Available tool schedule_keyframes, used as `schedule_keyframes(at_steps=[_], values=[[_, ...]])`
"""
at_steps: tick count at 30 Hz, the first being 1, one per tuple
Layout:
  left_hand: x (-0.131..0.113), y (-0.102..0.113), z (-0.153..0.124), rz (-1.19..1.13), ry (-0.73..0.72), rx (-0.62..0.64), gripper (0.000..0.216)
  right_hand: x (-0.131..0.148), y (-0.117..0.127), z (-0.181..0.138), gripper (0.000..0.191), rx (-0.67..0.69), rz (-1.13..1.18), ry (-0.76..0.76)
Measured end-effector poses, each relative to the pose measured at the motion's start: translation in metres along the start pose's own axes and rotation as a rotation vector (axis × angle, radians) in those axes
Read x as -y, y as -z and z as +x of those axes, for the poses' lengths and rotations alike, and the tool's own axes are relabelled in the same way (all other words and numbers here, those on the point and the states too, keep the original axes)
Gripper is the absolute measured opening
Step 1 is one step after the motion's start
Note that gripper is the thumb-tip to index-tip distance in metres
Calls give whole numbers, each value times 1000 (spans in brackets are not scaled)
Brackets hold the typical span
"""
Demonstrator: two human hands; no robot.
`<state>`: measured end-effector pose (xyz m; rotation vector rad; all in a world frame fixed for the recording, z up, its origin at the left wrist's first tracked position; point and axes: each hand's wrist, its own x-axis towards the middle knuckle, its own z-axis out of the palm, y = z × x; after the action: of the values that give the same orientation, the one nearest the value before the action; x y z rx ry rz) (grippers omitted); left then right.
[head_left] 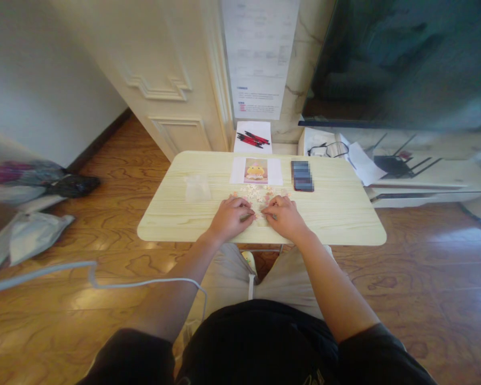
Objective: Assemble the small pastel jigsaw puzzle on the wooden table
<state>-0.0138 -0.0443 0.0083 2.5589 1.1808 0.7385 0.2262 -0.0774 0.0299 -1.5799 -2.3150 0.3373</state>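
My left hand (233, 218) rests low over the pale table (332, 214), its thumb and fingers pinched together. Facing it across a small gap, my right hand (284, 216) is also closed in a pinch. Whatever sits between the fingertips of either hand is too small to make out. Many tiny pink, orange and pale pieces (256, 191), which look like jigsaw puzzle pieces, lie scattered between and just beyond my hands. Behind them is a picture (256, 171) of a yellow figure, lying on white paper (276, 170).
A phone (302, 176) lies at the table's back right, a clear plastic bag (198, 188) at the left. Past the back edge, red and black pens (253, 140) rest on paper. A router (398, 164) stands on the cabinet. A white cable (144, 282) crosses my left forearm.
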Motion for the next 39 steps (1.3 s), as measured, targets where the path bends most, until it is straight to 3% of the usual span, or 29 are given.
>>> schedule_keyframes(at_steps=[9,17,24,27,31,39], values=[[1,-4,1,0,0,-28,16,-1,1,-2,19,-5,-13,9],[18,7,-3,34,158,-159,21,12,6,7,26,-44,-46,-1],[26,11,-9,91,207,-146,20,22,0,29,35,82,-85,41],[27,11,-10,108,223,-130,19,21,0,36,30,128,-112,47],[27,9,-8,110,207,-97,23,21,1,40,24,140,-147,47],[19,2,-4,151,205,-123,37,21,0,39,30,71,-179,7]])
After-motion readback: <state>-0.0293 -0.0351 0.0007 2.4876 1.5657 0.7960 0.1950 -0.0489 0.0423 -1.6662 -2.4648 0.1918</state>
